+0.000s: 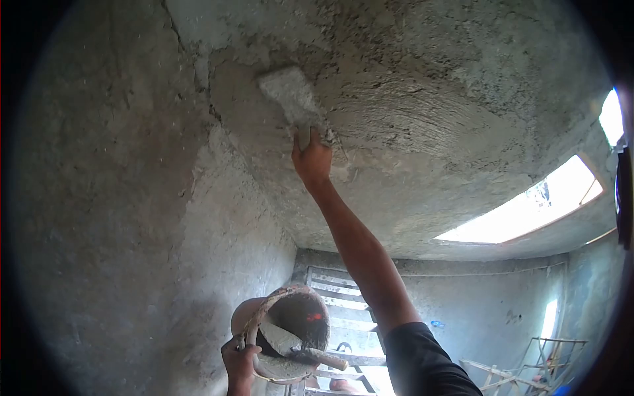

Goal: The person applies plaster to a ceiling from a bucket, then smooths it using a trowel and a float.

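My right hand [312, 157] reaches up with its fingers wrapped round a flat, mortar-covered float [290, 92], which lies against the rough grey surface overhead. Wet, streaked mortar [409, 115] spreads to the right of the float. Lower down, my left hand [239, 360] grips the rim of a mortar-smeared bucket [319, 313], tilted with its mouth toward me. Inside the bucket rests a trowel [281, 340], its wooden handle sticking out over the rim at the lower right.
A cracked grey wall [112, 218] rises on the left. Behind the bucket is a slatted frame [343, 307] against bright light. A bright opening [528, 204] is at the right, with metal frames [558, 360] at the lower right.
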### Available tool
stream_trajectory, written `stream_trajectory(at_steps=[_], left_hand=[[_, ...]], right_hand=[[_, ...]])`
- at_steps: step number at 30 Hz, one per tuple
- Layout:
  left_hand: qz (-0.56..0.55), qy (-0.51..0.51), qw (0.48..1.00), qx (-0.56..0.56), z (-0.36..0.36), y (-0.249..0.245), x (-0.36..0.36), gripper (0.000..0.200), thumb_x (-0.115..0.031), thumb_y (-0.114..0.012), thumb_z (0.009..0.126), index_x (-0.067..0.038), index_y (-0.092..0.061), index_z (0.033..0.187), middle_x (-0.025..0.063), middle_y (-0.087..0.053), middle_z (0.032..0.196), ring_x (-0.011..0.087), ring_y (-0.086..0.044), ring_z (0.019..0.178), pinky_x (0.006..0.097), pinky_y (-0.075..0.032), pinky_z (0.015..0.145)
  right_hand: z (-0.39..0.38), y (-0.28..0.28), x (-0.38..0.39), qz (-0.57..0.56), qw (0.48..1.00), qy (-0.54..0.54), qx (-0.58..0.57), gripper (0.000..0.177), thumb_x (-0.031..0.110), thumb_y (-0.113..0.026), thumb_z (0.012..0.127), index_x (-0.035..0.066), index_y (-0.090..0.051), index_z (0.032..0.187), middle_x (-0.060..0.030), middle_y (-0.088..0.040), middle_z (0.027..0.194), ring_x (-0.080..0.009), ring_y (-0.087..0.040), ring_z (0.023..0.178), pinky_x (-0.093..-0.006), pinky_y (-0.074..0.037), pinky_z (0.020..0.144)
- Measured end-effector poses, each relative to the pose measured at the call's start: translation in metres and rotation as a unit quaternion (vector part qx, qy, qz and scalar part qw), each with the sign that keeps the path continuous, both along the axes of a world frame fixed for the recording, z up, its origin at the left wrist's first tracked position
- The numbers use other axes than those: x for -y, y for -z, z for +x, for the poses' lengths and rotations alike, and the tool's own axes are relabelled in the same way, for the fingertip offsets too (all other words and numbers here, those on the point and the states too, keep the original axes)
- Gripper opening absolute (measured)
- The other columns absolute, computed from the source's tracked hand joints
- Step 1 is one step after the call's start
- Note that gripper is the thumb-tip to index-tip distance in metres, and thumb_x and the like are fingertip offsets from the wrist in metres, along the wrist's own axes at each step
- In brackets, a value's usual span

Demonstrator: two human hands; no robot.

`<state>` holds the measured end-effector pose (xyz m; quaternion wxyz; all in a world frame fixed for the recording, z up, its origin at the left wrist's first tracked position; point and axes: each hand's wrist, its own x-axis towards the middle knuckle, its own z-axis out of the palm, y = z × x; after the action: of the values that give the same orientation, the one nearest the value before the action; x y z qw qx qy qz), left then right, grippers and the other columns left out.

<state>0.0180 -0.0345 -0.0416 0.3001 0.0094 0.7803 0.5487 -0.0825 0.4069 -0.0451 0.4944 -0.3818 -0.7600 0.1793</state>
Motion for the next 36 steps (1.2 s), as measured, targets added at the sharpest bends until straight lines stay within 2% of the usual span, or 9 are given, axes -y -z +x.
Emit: stream_trajectory(at_steps=[4, 7, 9, 11, 17, 21, 25, 31, 36], left_hand=[[0.003, -0.008, 1.0, -0.001, 0.002, -0.008, -0.002, 0.018, -0.001, -0.065, 0.056, 0.003, -0.062, 0.073, -0.0004, -0.053, 0.065, 0.0114, -0.048, 0.059, 0.0281, -0.04, 0.057], [0.002, 0.004, 1.0, -0.018, 0.0, 0.003, 0.0, 0.017, 0.0, -0.065, 0.056, 0.002, -0.062, 0.072, -0.0007, -0.053, 0.065, 0.011, -0.048, 0.059, 0.0282, -0.04, 0.057], [-0.003, 0.018, 0.999, -0.029, -0.001, 0.005, -0.001, 0.016, 0.0, -0.064, 0.056, 0.001, -0.061, 0.071, -0.0009, -0.052, 0.065, 0.0108, -0.047, 0.058, 0.0282, -0.039, 0.057], [-0.001, 0.015, 1.0, -0.015, 0.002, 0.002, -0.007, 0.013, 0.0, -0.064, 0.057, -0.001, -0.061, 0.069, -0.0014, -0.052, 0.064, 0.0102, -0.047, 0.058, 0.0278, -0.039, 0.056], [-0.017, 0.036, 0.999, -0.027, 0.013, -0.023, -0.035, 0.013, 0.001, -0.063, 0.057, -0.002, -0.061, 0.07, -0.0022, -0.052, 0.065, 0.0091, -0.047, 0.059, 0.0262, -0.038, 0.056], [-0.001, 0.038, 0.999, -0.006, 0.02, -0.019, -0.043, 0.016, 0.002, -0.062, 0.058, -0.002, -0.063, 0.074, -0.0017, -0.055, 0.068, 0.009, -0.048, 0.06, 0.0253, -0.039, 0.058], [0.002, 0.047, 0.999, -0.005, 0.026, -0.014, -0.045, 0.017, 0.001, -0.063, 0.058, -0.002, -0.064, 0.075, -0.0019, -0.055, 0.067, 0.009, -0.048, 0.059, 0.0254, -0.039, 0.057], [-0.001, 0.038, 0.999, 0.014, 0.027, -0.007, -0.04, 0.016, 0.0, -0.064, 0.058, -0.003, -0.064, 0.073, -0.0025, -0.055, 0.065, 0.0097, -0.047, 0.057, 0.0261, -0.039, 0.057], [0.001, 0.013, 1.0, -0.015, 0.027, -0.001, -0.037, 0.014, -0.004, -0.066, 0.059, -0.001, -0.061, 0.072, -0.0023, -0.053, 0.064, 0.0101, -0.047, 0.057, 0.0267, -0.039, 0.056]], right_hand=[[0.043, -0.006, -0.015, -0.022, 1.0, -0.001, 0.012, 0.036, 0.029, -0.064, 0.085, -0.004, -0.059, 0.1, -0.0239, -0.061, 0.061, -0.0401, -0.063, 0.058, -0.0434, -0.052, 0.051], [0.088, -0.009, -0.038, 0.064, 0.997, 0.016, -0.032, 0.032, 0.029, -0.062, 0.086, -0.001, -0.059, 0.097, -0.0239, -0.061, 0.063, -0.0383, -0.063, 0.056, -0.0439, -0.052, 0.051], [0.123, -0.013, -0.053, 0.018, 0.999, 0.008, 0.025, 0.034, 0.029, -0.062, 0.087, -0.002, -0.059, 0.1, -0.0227, -0.062, 0.066, -0.0359, -0.064, 0.055, -0.0429, -0.052, 0.052], [0.156, 0.0, -0.077, 0.1, 0.992, 0.076, 0.031, 0.042, 0.033, -0.063, 0.086, -0.001, -0.057, 0.111, -0.0189, -0.064, 0.064, -0.0336, -0.065, 0.056, -0.0415, -0.052, 0.051], [0.303, -0.011, -0.13, 0.008, 0.988, 0.153, -0.027, 0.04, 0.032, -0.064, 0.086, -0.001, -0.063, 0.108, -0.0173, -0.067, 0.073, -0.0236, -0.066, 0.06, -0.0343, -0.051, 0.054], [0.376, -0.003, -0.164, -0.021, 0.983, 0.116, -0.142, 0.038, 0.033, -0.065, 0.087, -0.001, -0.064, 0.104, -0.0082, -0.065, 0.072, -0.0145, -0.058, 0.051, -0.0287, -0.045, 0.046], [0.375, -0.004, -0.155, -0.185, 0.939, 0.044, -0.288, 0.032, 0.032, -0.064, 0.089, 0.002, -0.063, 0.097, -0.0005, -0.059, 0.068, -0.0073, -0.048, 0.046, -0.0225, -0.035, 0.039], [0.285, 0.006, -0.103, -0.175, 0.903, 0.078, -0.385, 0.032, 0.033, -0.066, 0.087, 0.001, -0.062, 0.092, -0.0013, -0.055, 0.064, -0.0064, -0.046, 0.048, -0.0235, -0.035, 0.04], [0.246, 0.037, 0.0, -0.129, 0.984, 0.104, -0.07, 0.049, 0.035, -0.066, 0.086, -0.006, -0.06, 0.11, -0.0202, -0.067, 0.089, -0.0261, -0.065, 0.081, -0.0359, -0.05, 0.07]])
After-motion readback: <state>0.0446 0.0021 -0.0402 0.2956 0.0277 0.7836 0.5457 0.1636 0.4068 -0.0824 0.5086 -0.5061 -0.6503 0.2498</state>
